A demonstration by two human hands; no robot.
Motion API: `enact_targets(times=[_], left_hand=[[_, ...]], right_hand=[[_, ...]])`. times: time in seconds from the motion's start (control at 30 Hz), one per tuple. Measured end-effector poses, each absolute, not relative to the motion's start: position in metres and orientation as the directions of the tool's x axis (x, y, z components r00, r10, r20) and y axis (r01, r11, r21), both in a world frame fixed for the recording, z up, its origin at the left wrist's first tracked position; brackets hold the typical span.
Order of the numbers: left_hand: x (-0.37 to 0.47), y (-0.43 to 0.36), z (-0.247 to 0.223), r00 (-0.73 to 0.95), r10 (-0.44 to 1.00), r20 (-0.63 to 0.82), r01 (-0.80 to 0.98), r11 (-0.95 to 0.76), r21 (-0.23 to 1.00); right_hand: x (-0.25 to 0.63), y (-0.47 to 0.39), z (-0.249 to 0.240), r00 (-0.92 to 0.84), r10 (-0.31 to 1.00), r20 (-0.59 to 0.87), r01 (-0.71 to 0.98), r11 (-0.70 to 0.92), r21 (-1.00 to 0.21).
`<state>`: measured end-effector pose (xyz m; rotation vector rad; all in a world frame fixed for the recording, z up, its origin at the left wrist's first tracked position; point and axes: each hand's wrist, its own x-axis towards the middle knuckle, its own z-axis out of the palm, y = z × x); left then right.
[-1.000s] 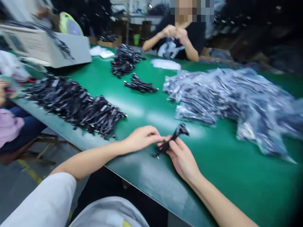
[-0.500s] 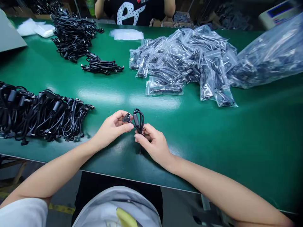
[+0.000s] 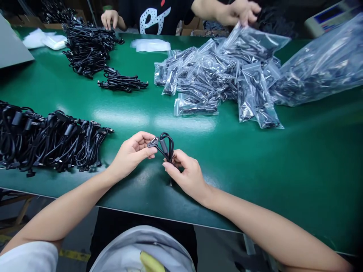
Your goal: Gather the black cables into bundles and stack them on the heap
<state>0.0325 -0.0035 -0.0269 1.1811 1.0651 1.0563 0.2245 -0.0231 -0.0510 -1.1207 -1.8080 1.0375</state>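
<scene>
Between my hands is a black cable, coiled into a loop, with a grey cylindrical sleeve on it. My left hand pinches the cable close to its flanged connector, whose open face is turned up towards me. Lower down, the fingers of my right hand are closed round the gathered middle of the coil. A short end of the cable hangs below my right fingers. Both hands are above the green table, near its front edge.
Coiled black cables lie in a row at left. A small bundle and a larger cable heap are behind. Bagged cables form a pile at back right, beside a big plastic bag. A co-worker's hand is over the pile.
The connector in my left hand has turned so its face shows more. Across the table, the co-worker's hands have come into view, one at a bag on the pile, one near the cable heap.
</scene>
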Motion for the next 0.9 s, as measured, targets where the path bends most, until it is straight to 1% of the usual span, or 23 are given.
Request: enact_targets(times=[0.1, 0.2, 0.3, 0.4, 0.53, 0.77, 0.9], left_hand=[[0.0324, -0.0035, -0.0272, 0.172, 0.982, -0.077, -0.045, 0.086, 0.995], [0.0322, -0.0037, -0.0271, 0.179, 0.980, -0.087, -0.039, 0.095, 0.995], [0.0327, -0.0049, -0.0264, 0.202, 0.977, -0.072, -0.038, 0.081, 0.996], [0.0343, -0.0073, -0.0258, 0.216, 0.975, -0.052, 0.005, 0.052, 0.999], [0.0357, -0.0088, -0.0284, 0.163, 0.980, -0.111, 0.052, 0.103, 0.993], [0.0353, -0.0048, -0.0328, 0.173, 0.965, -0.196, -0.101, 0.215, 0.971], [0.0359, -0.0066, -0.0337, 0.183, 0.963, -0.196, -0.133, 0.222, 0.966]], right_hand=[[0.2248, -0.0235, -0.0507, -0.351, 0.928, 0.126, 0.289, 0.236, -0.928], [0.2254, -0.0233, -0.0504, -0.349, 0.928, 0.131, 0.293, 0.240, -0.925], [0.2256, -0.0234, -0.0497, -0.324, 0.927, 0.192, 0.336, 0.302, -0.892], [0.2245, -0.0252, -0.0497, -0.337, 0.902, 0.272, 0.405, 0.399, -0.823], [0.2222, -0.0282, -0.0517, -0.381, 0.861, 0.336, 0.433, 0.488, -0.758], [0.2225, -0.0268, -0.0539, -0.377, 0.868, 0.322, 0.457, 0.477, -0.751], [0.2218, -0.0263, -0.0548, -0.371, 0.880, 0.298, 0.459, 0.452, -0.765]])
